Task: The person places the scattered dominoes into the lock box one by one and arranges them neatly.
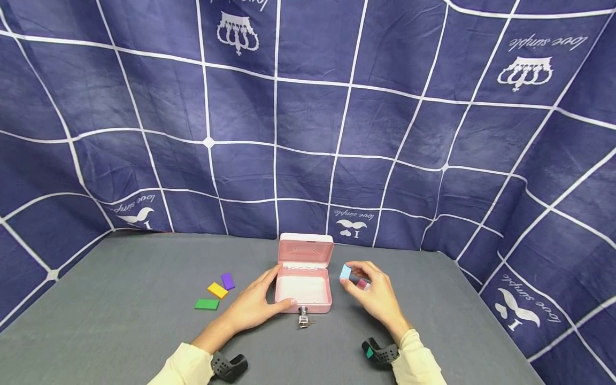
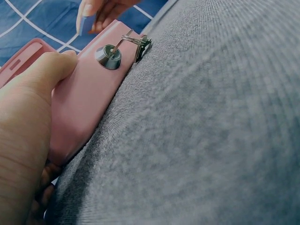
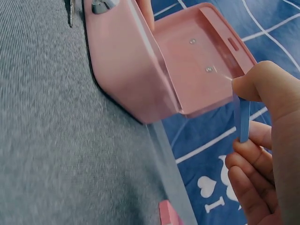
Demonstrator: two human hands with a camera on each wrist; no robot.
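Observation:
A pink metal cash box (image 1: 310,308) stands on the table with its lid (image 1: 303,252) raised and its white inside showing. My left hand (image 1: 257,305) grips its left side, the thumb over the front rim (image 2: 61,63) and the fingers along the side wall. A key with a metal ring (image 2: 136,41) sits in the front lock (image 2: 108,57). To the right of the box, my right hand (image 1: 377,291) pinches a light blue rectangular block (image 3: 242,119) between thumb and fingertips, above the table. A pink block (image 1: 363,284) lies on the table beside that hand, partly hidden by it.
Three flat blocks lie left of the box: purple (image 1: 228,280), yellow (image 1: 217,290) and green (image 1: 207,304). The grey table (image 1: 144,299) ends at a blue cloth (image 1: 308,117) with white lines, hanging behind and at the sides.

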